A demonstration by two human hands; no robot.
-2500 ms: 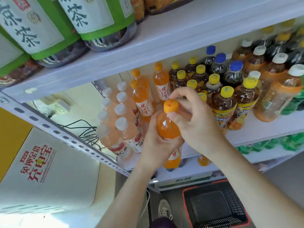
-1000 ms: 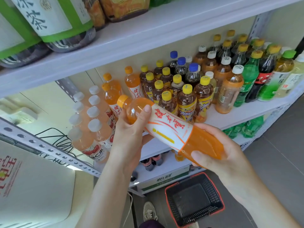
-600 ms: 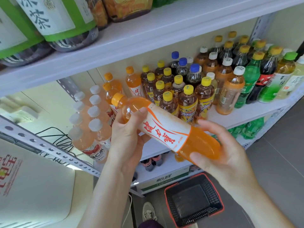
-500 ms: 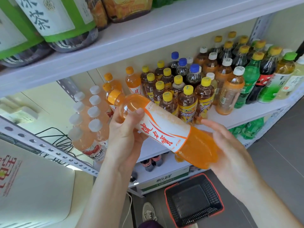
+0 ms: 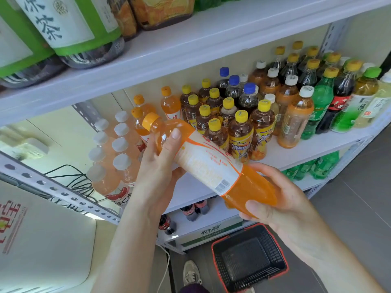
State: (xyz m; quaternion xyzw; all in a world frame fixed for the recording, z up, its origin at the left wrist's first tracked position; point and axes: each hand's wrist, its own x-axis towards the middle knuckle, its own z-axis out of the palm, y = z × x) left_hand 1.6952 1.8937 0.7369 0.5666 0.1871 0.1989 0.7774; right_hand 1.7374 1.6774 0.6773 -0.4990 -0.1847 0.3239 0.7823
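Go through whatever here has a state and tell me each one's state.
orange bottle: capped, tilted, cap toward upper left, held in the air.
left hand: grips the bottle's upper part.
right hand: grips the bottle's base.
yellow-capped bottles: upright, capped, on shelf.
basket: upright on the floor.

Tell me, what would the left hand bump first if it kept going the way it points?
The left hand would probably meet the orange-capped shelf bottles behind the orange bottle it holds; depth is unclear.

Orange plastic drink bottle (image 5: 249, 187): upright earlier, now tipped sideways, cap pointing up-left.
White label (image 5: 207, 163): rolled from red characters to the barcode side.
Right hand (image 5: 281, 204): moved from cap to base.
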